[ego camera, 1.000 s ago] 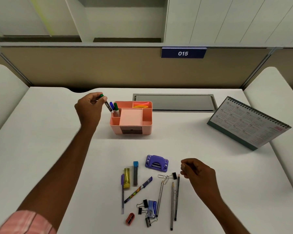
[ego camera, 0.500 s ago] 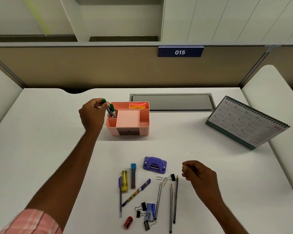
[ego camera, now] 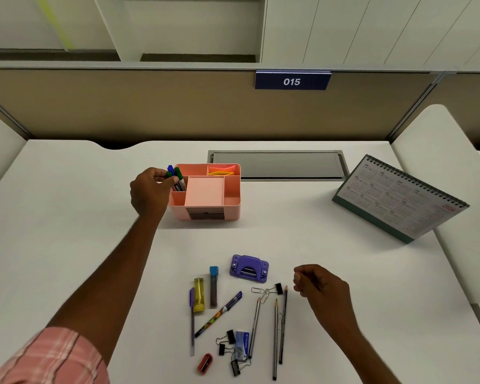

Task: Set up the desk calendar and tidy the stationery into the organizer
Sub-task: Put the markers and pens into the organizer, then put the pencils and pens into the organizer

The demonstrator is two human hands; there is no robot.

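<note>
On the white cubicle desk [ego camera: 67,217], left hand [ego camera: 150,192] pinches markers [ego camera: 179,177] in organizer [ego camera: 234,189]; right hand [ego camera: 322,286] curled, empty.

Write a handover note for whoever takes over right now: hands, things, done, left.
Left hand pinches a green-capped marker in the organizer's rear-left compartment, beside two other markers.
Right hand is curled and empty, above the desk by the pencils.
Done: calendar stands at right; two markers stowed.
Left: release the marker, then stow the pens, pencils, hole punch, binder clips, sharpener and other small items.
</note>
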